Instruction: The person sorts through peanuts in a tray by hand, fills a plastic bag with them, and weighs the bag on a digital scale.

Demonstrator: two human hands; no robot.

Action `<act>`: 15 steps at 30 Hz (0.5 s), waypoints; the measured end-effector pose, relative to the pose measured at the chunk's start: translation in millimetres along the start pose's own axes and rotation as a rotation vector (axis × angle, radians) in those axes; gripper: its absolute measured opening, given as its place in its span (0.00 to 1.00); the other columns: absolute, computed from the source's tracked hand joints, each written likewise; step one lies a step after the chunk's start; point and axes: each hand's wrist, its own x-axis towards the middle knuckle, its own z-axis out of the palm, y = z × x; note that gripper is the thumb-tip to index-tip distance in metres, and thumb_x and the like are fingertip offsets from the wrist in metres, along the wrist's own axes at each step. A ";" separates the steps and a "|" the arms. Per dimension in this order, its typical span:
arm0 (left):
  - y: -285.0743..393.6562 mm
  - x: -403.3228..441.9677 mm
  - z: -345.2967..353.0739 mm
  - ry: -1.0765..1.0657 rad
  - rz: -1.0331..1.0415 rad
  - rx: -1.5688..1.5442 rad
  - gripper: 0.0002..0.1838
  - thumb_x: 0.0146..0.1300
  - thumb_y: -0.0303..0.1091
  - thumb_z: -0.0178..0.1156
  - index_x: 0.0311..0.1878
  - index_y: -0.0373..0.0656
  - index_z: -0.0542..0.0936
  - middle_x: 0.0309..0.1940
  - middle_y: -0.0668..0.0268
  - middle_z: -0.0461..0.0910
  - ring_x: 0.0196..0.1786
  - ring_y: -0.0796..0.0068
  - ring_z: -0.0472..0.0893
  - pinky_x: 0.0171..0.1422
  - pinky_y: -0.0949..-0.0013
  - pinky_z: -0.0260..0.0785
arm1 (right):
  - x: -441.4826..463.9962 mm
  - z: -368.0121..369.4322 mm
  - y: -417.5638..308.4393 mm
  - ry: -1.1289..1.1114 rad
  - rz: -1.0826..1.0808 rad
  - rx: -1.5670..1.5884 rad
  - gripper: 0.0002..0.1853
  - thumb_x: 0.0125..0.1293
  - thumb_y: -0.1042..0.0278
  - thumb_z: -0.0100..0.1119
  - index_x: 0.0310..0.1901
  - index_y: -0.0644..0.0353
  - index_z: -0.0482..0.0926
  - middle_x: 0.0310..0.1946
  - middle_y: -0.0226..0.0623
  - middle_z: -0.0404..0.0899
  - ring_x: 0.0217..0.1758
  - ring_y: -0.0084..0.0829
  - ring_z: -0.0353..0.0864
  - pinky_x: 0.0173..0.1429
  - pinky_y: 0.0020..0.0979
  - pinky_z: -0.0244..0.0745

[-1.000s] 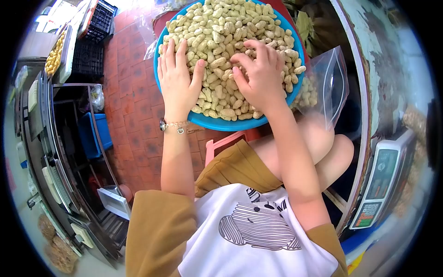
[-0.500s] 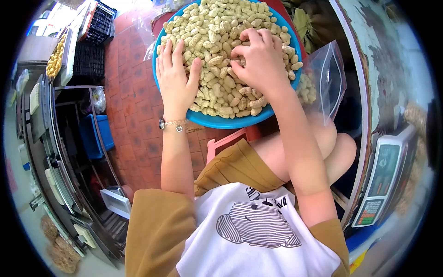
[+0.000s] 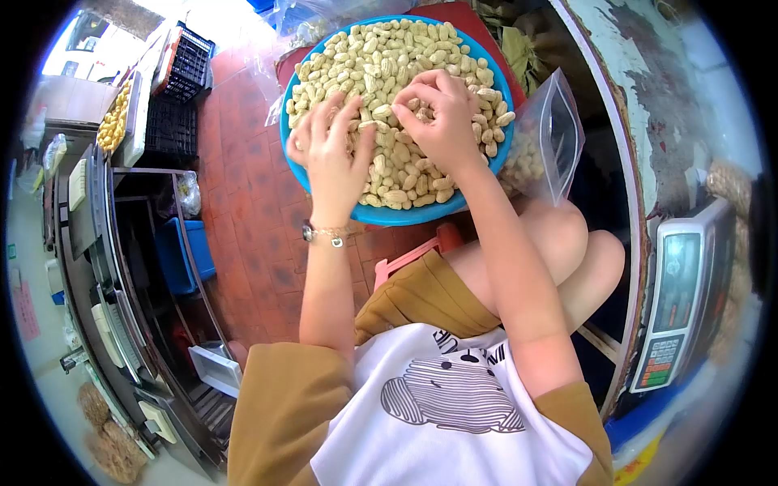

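You are reaching both hands into the blue basin (image 3: 407,214), which is holding a heaped load of peanuts (image 3: 397,166). Your left hand (image 3: 332,154) is lying over the left part of the basin, its grip open, the fingers spreading and bending down among the peanuts. Your right hand (image 3: 442,121) is working over the right part of the basin, its fingers curling and the thumb tip coming close to the forefinger; you cannot tell from this view whether that grip is closing on a peanut.

The basin is sitting on a red surface (image 3: 484,39), which is showing behind it and at its far right edge. A clear plastic bag (image 3: 561,154) is standing open just to the right of the basin, with more peanuts showing inside its lower part. A pink stool (image 3: 399,264) is showing nearer you than the basin, beside your brown shorts (image 3: 429,300). A digital scale (image 3: 679,283) is resting well to the right of the basin, while black crates (image 3: 174,125) and a blue bin (image 3: 186,255) are standing to its left, across the red tiled floor (image 3: 243,194).
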 end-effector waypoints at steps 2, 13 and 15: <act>12.6 -1.9 0.9 -0.066 -0.044 -0.235 0.17 0.63 0.37 0.63 0.56 0.51 0.81 0.53 0.68 0.80 0.60 0.64 0.72 0.69 0.56 0.48 | 1.5 -4.1 0.7 -0.018 0.039 0.154 0.02 0.53 0.63 0.68 0.29 0.45 0.84 0.40 0.23 0.75 0.52 0.30 0.71 0.62 0.40 0.52; 32.9 7.3 -8.4 -0.133 -0.465 -1.032 0.09 0.69 0.29 0.59 0.49 0.37 0.81 0.37 0.68 0.83 0.39 0.85 0.78 0.42 0.79 0.70 | -3.1 -27.8 -23.2 0.180 -0.378 -0.269 0.04 0.51 0.65 0.67 0.29 0.45 0.81 0.36 0.18 0.75 0.43 0.24 0.74 0.57 0.39 0.54; 27.6 9.1 -12.5 -0.142 -0.371 -0.832 0.09 0.70 0.31 0.59 0.48 0.37 0.81 0.36 0.68 0.83 0.38 0.85 0.78 0.43 0.79 0.70 | -5.0 -24.0 -22.3 0.201 -0.430 -0.297 0.05 0.51 0.65 0.67 0.28 0.45 0.79 0.34 0.19 0.74 0.42 0.24 0.74 0.56 0.40 0.55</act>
